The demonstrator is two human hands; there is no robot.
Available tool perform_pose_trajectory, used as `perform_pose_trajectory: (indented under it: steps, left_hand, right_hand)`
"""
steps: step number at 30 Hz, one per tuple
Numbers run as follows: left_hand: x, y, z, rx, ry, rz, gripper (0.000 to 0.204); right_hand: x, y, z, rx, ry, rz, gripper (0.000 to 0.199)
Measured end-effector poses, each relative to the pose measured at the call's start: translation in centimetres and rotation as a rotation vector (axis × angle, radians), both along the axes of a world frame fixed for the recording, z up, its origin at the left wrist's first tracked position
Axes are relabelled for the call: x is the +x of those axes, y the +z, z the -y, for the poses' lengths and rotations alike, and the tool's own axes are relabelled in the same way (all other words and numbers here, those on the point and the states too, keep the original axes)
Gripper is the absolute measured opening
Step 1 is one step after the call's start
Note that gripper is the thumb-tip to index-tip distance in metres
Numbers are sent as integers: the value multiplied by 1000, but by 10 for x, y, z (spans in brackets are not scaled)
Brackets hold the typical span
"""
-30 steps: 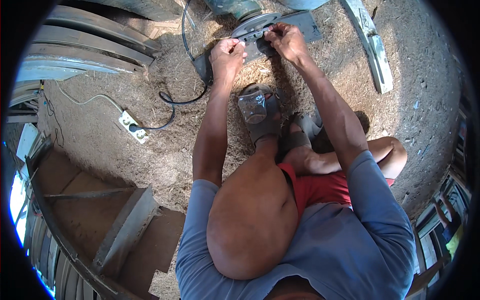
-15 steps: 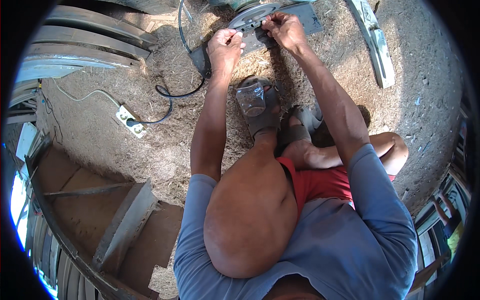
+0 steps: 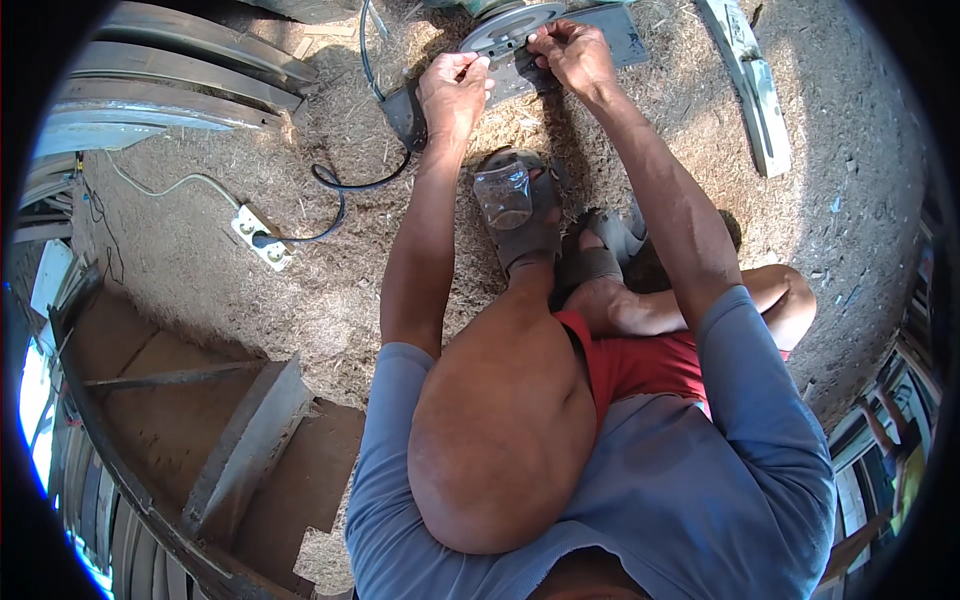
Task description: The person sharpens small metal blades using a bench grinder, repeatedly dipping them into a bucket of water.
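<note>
My left hand (image 3: pixel 455 95) and my right hand (image 3: pixel 575 58) are at the top of the view, both closed in a pinch. Between them spans a thin metal strip (image 3: pixel 508 44) with small dark slots, held at its two ends. It lies against the near side of a round grey grinding wheel (image 3: pixel 512 22); whether it touches the wheel I cannot tell. Part of the greenish machine behind the wheel is cut off by the upper edge. A flat metal plate (image 3: pixel 622 35) lies beyond my right hand.
A clear plastic container (image 3: pixel 503 196) stands by my sandalled foot. A black cable (image 3: pixel 342 187) runs to a white socket strip (image 3: pixel 260 238). Timber (image 3: pixel 757 100) lies at right, curved planks (image 3: pixel 180 70) at upper left, a wooden frame (image 3: pixel 240 440) lower left. Another person (image 3: pixel 905 455) shows at the right rim.
Both hands have shifted very slightly along the wheel, with the strip still between them. Little else differs.
</note>
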State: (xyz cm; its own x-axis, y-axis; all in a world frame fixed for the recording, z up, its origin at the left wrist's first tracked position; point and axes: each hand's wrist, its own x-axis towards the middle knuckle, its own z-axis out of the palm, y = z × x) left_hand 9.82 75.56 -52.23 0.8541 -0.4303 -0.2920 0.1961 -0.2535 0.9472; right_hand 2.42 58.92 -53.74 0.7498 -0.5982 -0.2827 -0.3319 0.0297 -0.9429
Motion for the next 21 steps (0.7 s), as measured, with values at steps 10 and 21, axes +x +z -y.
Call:
perform_pose_trajectory:
  steps: [10, 21]
  left_hand:
    - [1, -3, -1, -22, 17, -43, 25]
    - [3, -3, 0, 27, -10, -11, 23]
  right_hand:
    - [-2, 1, 0, 17, 14, 81, 13]
    - [-2, 5, -1, 56, -30, 3, 13]
